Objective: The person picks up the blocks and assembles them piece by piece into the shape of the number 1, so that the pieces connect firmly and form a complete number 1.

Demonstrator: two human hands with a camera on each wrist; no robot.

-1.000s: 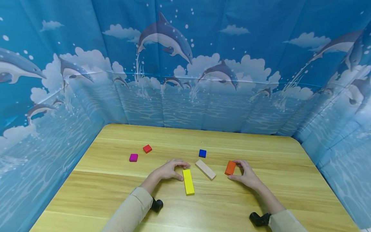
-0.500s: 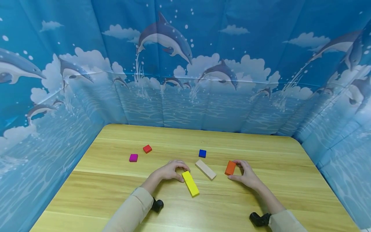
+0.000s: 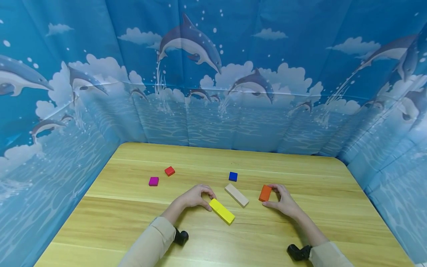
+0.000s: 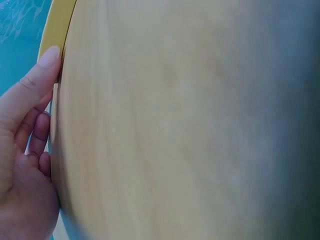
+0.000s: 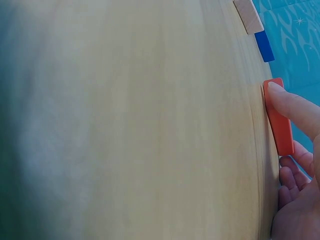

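Observation:
My left hand [image 3: 196, 196] pinches the near-left end of a long yellow block [image 3: 222, 212], thumb on one side and fingers on the other. In the left wrist view the thumb presses the yellow block [image 4: 57, 25] at its end. To the right, an orange block [image 3: 265, 193] lies on the table between the thumb and fingers of my right hand [image 3: 284, 202]. The right wrist view shows that thumb on one end of the orange block [image 5: 278, 117] and a finger at the other. A plain wooden block [image 3: 237, 195] lies slantwise between the two hands.
A small blue block [image 3: 233, 177] sits behind the plain wooden one. Farther left are a red block [image 3: 169, 171] and a magenta block [image 3: 154, 181]. The wooden table [image 3: 133, 155] is bordered at the back and sides by a dolphin-print curtain [image 3: 213, 122].
The yellow block has turned, its front end swinging to the right, while my left fingers have closed in on its other end. My right hand and the orange block have stayed put.

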